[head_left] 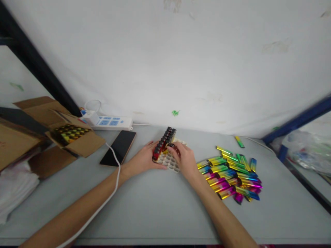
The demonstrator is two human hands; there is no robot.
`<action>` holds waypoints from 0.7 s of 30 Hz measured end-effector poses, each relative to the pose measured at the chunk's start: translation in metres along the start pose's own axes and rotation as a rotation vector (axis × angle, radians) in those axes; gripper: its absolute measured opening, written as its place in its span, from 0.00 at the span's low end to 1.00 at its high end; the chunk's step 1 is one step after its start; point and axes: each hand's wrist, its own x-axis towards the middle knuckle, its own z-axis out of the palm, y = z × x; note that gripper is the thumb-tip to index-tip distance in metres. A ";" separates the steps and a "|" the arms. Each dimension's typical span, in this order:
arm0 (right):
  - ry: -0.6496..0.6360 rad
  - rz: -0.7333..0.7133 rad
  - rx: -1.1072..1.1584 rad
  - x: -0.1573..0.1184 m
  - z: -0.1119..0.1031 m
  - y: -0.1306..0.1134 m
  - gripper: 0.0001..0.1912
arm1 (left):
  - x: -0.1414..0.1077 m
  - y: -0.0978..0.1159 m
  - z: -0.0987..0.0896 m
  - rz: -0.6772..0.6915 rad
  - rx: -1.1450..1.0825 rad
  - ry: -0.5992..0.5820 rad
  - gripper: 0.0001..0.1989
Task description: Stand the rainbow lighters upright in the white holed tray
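Observation:
A pale tray [168, 161] with honeycomb-like holes lies on the grey table in front of me. Rows of slim tubes [163, 141] with dark round ends stand in its left part; some show red sides. My left hand [146, 157] grips the tray's left side, thumb along the near edge. My right hand [185, 157] is over the tray's right half, its fingers pinched around a dark-ended tube [171, 146], partly hidden by the fingers. To the right lies a loose pile of shiny metallic tubes [229, 175] in yellow, green, blue and magenta.
A black phone [118, 148] lies left of the tray, with a white power strip [113, 123] behind it. An open cardboard box [86, 143] holds more tubes. A white cable [117, 179] crosses my left forearm. Plastic bags [307, 148] sit at far right.

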 end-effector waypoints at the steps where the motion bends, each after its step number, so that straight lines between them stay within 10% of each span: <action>1: 0.000 -0.003 -0.046 0.000 0.000 0.000 0.14 | 0.000 0.000 0.000 -0.001 0.000 -0.004 0.48; 21: -0.315 0.184 -0.290 0.003 -0.002 -0.023 0.13 | 0.003 0.007 -0.009 -0.063 0.103 -0.040 0.38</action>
